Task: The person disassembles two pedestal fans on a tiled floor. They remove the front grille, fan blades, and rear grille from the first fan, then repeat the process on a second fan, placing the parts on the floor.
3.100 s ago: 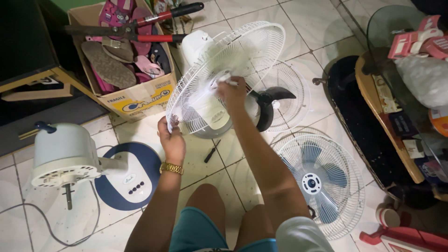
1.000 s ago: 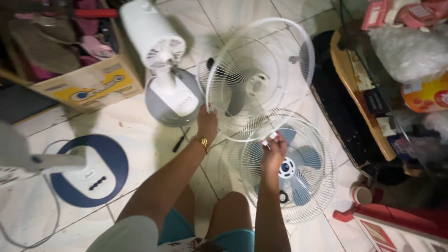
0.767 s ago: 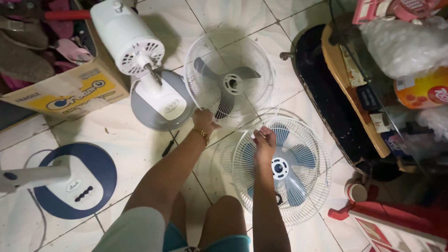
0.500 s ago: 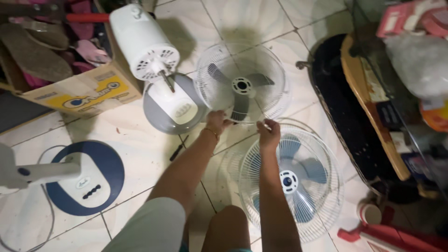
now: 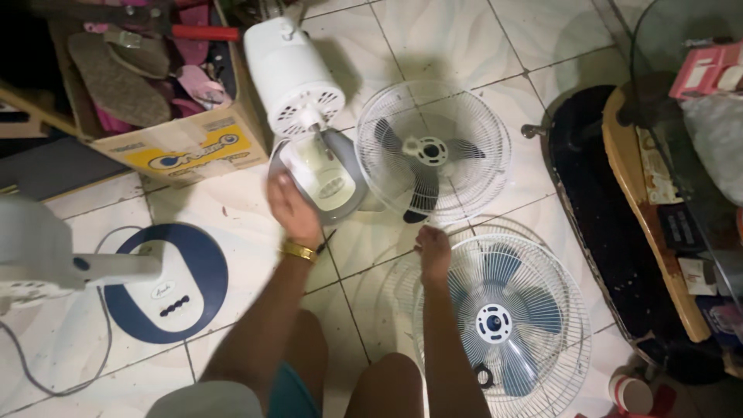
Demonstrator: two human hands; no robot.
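The left hand [image 5: 292, 210], fingers loosely spread and holding nothing, hovers over the grey base [image 5: 288, 159] of a white fan body [image 5: 292, 76]. The right hand [image 5: 433, 251], loosely curled, rests at the rim of the near fan guard with blue blades [image 5: 503, 321]. A second guard, with dark blades [image 5: 430, 151], lies farther off on the floor tiles [image 5: 433, 39]. Left stand a blue-based fan [image 5: 166, 280] and one cardboard box of sandals [image 5: 166, 139].

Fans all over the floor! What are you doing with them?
A person sits on the tiled floor among taken-apart fans. The left hand reaches to the grey fan base under a white motor. The right hand rests near the rim of a grille with blue blades. A grille with dark blades lies apart.
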